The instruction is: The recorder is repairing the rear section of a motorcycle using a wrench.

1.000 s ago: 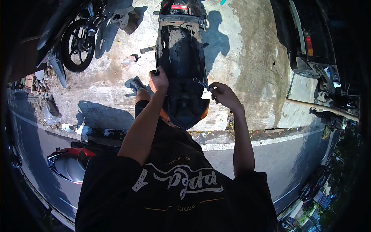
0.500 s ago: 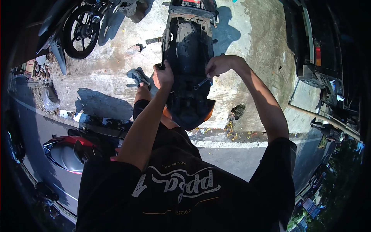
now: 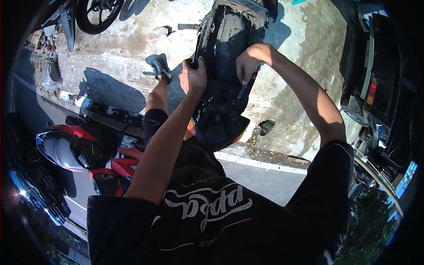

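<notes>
A partly stripped motorcycle point(image 3: 227, 37), its seat off and its frame laid bare, stands in front of me with its dark tail point(image 3: 218, 132) nearest my body. My left hand point(image 3: 193, 78) is wrapped around the left frame rail at the bike's side. Over the right side of the open seat area, my right hand point(image 3: 248, 67) pinches a slim metal wrench point(image 3: 241, 92) by one end. The wrench's ring end points down toward the tail, and whether it touches anything there I cannot tell.
At the far left stands another motorcycle's wheel point(image 3: 99, 15). A red and grey scooter point(image 3: 66, 148) is behind me on the left. Right of the tail is a hole point(image 3: 266, 127) in the concrete. A dark vehicle point(image 3: 384, 84) lines the right side.
My right hand has swung the wrench, so it slants less to the left and points more toward me. My left hand keeps its grip on the rail. The whole view has shifted slightly.
</notes>
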`<state>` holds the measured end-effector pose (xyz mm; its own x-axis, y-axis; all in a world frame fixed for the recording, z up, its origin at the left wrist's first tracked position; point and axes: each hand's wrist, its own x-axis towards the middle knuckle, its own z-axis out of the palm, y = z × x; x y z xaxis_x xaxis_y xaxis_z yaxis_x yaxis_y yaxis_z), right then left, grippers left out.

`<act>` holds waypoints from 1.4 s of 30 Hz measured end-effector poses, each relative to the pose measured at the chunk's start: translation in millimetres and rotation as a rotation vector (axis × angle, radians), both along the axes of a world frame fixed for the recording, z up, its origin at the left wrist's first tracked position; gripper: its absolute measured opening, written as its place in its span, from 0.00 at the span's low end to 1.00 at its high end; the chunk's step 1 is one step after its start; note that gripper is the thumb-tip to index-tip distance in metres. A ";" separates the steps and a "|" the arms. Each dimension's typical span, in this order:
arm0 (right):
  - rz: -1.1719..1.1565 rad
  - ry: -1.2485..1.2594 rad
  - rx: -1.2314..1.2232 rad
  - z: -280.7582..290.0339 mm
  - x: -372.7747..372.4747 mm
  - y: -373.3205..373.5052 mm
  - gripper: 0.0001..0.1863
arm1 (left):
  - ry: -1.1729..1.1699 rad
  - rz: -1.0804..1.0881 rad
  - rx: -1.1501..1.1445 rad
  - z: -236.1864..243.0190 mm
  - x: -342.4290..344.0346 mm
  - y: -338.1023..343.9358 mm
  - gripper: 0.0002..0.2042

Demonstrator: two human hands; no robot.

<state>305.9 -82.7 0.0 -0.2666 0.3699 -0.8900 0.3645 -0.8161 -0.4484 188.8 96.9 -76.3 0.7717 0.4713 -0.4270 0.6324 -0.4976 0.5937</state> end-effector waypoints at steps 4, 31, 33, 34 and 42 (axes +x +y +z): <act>0.144 -0.031 -0.043 -2.8 4.1 15.6 0.16 | -0.015 0.002 -0.018 4.7 0.3 -6.2 0.27; -0.048 -0.215 0.300 6.3 -15.8 -18.0 0.15 | 0.050 -0.001 -0.025 11.7 2.8 -5.5 0.28; -0.320 -0.242 0.352 4.0 -36.4 -53.5 0.11 | 0.057 0.021 -0.093 17.3 4.7 -6.0 0.28; -0.461 -0.268 0.334 6.9 -51.3 -64.0 0.10 | 0.053 0.023 -0.081 16.6 5.3 -4.3 0.28; -1.245 -0.519 0.138 8.6 -205.7 -99.4 0.08 | 0.032 -0.015 -0.036 6.3 1.9 -5.4 0.28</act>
<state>100.2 -182.1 8.6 0.6599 0.2112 -0.7210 -0.4259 -0.6855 -0.5905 190.7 91.5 -70.0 0.7642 0.4435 -0.4683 0.6440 -0.4855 0.5912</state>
